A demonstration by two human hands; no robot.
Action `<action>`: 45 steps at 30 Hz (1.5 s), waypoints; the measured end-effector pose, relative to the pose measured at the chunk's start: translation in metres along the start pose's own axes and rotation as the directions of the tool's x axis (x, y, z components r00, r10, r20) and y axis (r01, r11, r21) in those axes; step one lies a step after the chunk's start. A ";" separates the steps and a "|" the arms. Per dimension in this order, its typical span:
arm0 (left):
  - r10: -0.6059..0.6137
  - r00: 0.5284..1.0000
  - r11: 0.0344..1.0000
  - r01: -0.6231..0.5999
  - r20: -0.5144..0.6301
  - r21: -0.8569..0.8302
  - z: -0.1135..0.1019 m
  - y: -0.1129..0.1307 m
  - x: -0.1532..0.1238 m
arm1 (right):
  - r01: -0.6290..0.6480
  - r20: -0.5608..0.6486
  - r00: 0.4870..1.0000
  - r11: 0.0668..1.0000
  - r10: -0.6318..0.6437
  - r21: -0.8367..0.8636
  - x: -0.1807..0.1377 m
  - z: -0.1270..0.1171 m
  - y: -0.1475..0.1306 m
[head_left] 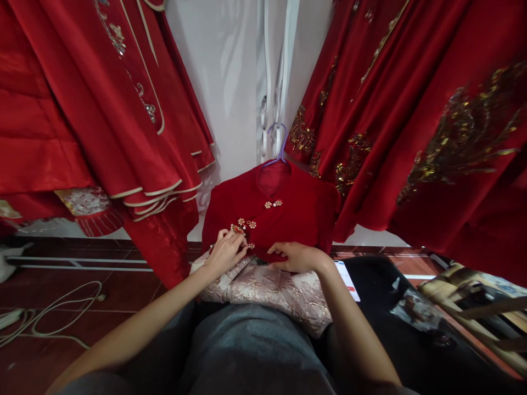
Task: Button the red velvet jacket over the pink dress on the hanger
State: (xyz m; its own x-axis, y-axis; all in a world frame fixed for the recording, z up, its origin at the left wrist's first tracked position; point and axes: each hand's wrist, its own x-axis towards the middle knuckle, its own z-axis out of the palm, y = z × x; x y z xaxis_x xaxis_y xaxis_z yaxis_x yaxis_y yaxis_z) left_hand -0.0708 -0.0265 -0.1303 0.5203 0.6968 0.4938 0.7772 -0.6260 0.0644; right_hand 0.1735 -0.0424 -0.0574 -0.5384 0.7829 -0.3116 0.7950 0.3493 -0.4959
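A red velvet-like jacket (239, 195) hangs on a purple hanger (281, 159) in front of me, its lower part reaching my lap. Beaded flower-shaped clasps (273, 204) sit near its collar. Lower down is a fan-shaped beaded ornament (237, 229) with small flowers beside it. My left hand (227, 251) is closed at the jacket's front, fingers bent around its edge just below that ornament; the fingertips are partly hidden. To its right, my right hand (297, 257) hovers over or rests on the jacket's lower part, fingers loosely stretched and apart. Pale pink brocade fabric (275, 285) lies across my lap.
Red garments with trim (164, 164) hang at left, and red garments with gold sequins (444, 137) at right. A phone (348, 281) lies by my right forearm on a black surface (373, 312). White cables (37, 323) lie on the tiled floor at left.
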 end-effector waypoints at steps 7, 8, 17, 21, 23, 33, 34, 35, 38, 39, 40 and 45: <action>0.031 0.989 0.998 -0.023 -0.148 0.060 -0.032 0.011 0.055 | 0.021 0.000 1.000 1.000 -0.021 0.004 0.000 0.000 -0.001; 0.042 0.985 0.997 -0.029 -0.168 0.077 -0.036 0.012 0.069 | 0.025 0.003 1.000 1.000 -0.025 0.005 0.000 0.001 -0.001; 0.197 0.976 0.967 -0.178 -0.091 0.184 -0.025 0.013 0.144 | 0.053 -0.038 0.998 0.998 -0.052 0.025 -0.006 -0.004 0.010; 0.222 0.971 0.970 -0.210 -0.084 0.123 -0.023 0.013 0.146 | 0.067 -0.046 0.997 0.997 -0.065 0.048 -0.009 -0.008 0.013; 0.244 0.967 0.967 -0.237 -0.070 0.093 -0.025 0.013 0.145 | 0.060 -0.048 0.997 0.997 -0.058 0.055 -0.009 -0.008 0.014; 0.237 0.964 0.968 -0.223 -0.121 0.115 -0.032 0.015 0.139 | 0.066 -0.054 0.997 0.996 -0.062 0.065 -0.007 -0.006 0.012; 0.224 0.966 0.972 -0.211 -0.131 0.107 -0.031 0.014 0.139 | 0.066 -0.053 0.997 0.995 -0.062 0.069 -0.007 -0.006 0.012; 0.212 0.967 0.975 -0.200 -0.139 0.097 -0.031 0.013 0.139 | 0.068 -0.053 0.997 0.995 -0.065 0.072 -0.007 -0.006 0.012; 0.192 0.970 0.980 -0.182 -0.151 0.075 -0.030 0.012 0.140 | 0.084 -0.063 0.995 0.993 -0.079 0.079 -0.010 -0.008 0.011; 0.192 0.970 0.980 -0.182 -0.152 0.075 -0.030 0.012 0.141 | 0.095 -0.080 0.993 0.992 -0.087 0.088 -0.012 -0.009 0.011; 0.194 0.969 0.980 -0.184 -0.153 0.077 -0.031 0.012 0.141 | 0.110 -0.112 0.989 0.989 -0.098 0.104 -0.013 -0.012 0.010; 0.258 0.964 0.957 -0.244 -0.069 0.157 -0.035 0.014 0.140 | 0.239 -0.523 0.850 0.928 -0.058 0.287 0.000 -0.036 -0.002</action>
State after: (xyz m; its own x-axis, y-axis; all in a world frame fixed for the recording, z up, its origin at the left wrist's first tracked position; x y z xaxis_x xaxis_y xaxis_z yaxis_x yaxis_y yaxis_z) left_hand 0.0006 0.0499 -0.0295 0.6772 0.4862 0.5522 0.6720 -0.7144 -0.1952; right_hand 0.1820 -0.0248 -0.0268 -0.3577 0.9149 0.1874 0.5283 0.3637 -0.7672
